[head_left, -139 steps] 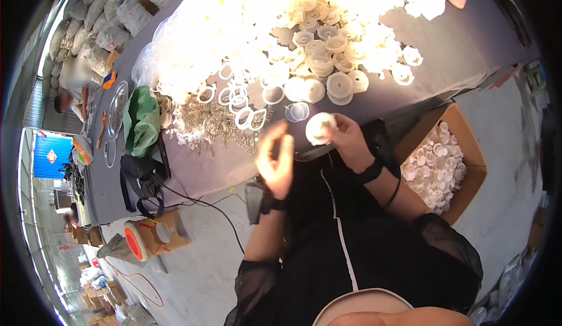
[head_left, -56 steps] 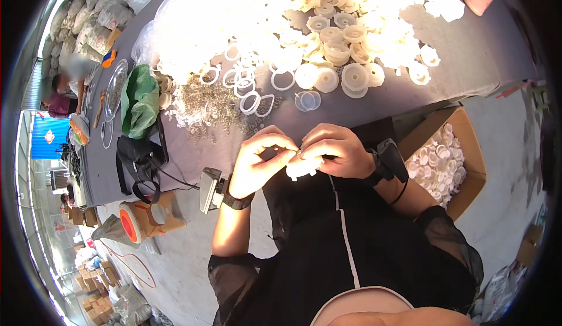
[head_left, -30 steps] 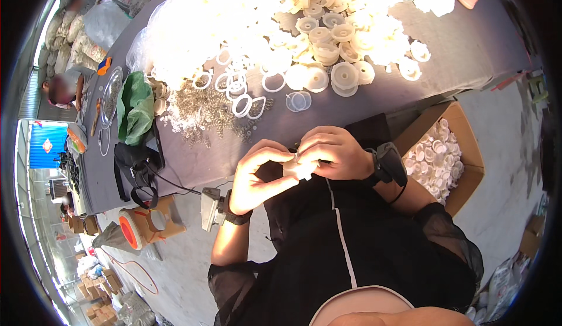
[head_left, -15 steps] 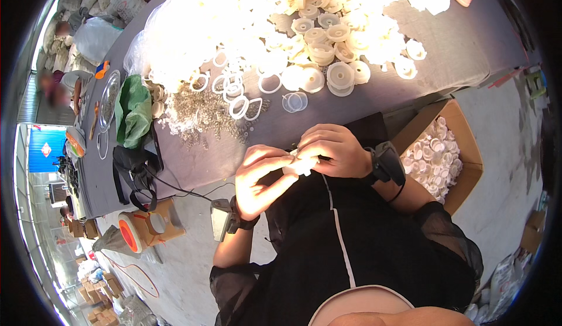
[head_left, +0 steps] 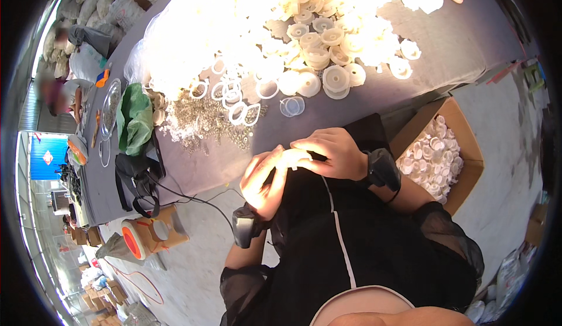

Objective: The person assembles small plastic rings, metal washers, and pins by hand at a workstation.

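Observation:
In front of my chest, just off the table's near edge, my two hands meet around a small white plastic part [head_left: 294, 158], bright with glare. My left hand [head_left: 263, 179] pinches it from the left, its fingers pointing up and pressed together. From the other side my right hand [head_left: 338, 152] grips it between thumb and curled fingers. The part's finer shape is washed out and partly covered by the fingers. Beyond the hands lie white rings [head_left: 237, 112], thin clear rings [head_left: 292, 106], a heap of small metal springs [head_left: 205, 121] and a large pile of white round plastic parts [head_left: 336, 79].
At my right, a cardboard box [head_left: 467, 174] holds many white round parts. A green bag [head_left: 134, 120], a black bag [head_left: 133, 179] and an orange-and-white container [head_left: 146, 235] are on the left. A cable [head_left: 193, 199] runs to my left wrist device. Another person [head_left: 70, 95] is far left.
My left hand has turned, its wrist shifting right and slightly down, its fingers now more upright around the part. The right hand has barely moved. The view has tilted a little.

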### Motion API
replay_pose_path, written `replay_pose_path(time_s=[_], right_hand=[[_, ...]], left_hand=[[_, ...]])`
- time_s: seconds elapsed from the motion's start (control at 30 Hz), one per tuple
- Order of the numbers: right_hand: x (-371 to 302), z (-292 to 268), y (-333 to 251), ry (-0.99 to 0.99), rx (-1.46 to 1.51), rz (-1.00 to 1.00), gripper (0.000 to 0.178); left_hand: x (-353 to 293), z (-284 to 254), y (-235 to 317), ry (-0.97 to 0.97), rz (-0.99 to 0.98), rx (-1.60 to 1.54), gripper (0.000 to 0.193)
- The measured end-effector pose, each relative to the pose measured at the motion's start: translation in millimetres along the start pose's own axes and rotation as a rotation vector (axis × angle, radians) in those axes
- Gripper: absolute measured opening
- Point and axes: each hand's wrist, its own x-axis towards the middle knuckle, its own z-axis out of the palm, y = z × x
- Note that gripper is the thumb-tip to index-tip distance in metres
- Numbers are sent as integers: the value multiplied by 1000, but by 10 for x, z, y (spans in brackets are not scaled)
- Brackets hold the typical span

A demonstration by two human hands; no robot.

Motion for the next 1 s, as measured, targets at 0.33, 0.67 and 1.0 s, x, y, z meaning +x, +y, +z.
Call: replay_pose_path(time_s=[0.33,0.67,1.0], right_hand=[[-103,6,150,-94,-404,154,20],[-225,28,129,159,-103,426,24],[-419,-1730,1168,699,-334,811,35]], left_hand=[[26,238,-173,17,9,279,12],[62,475,-213,103,-283,-46,7],[5,359,-537,-91,-246,-112,19]])
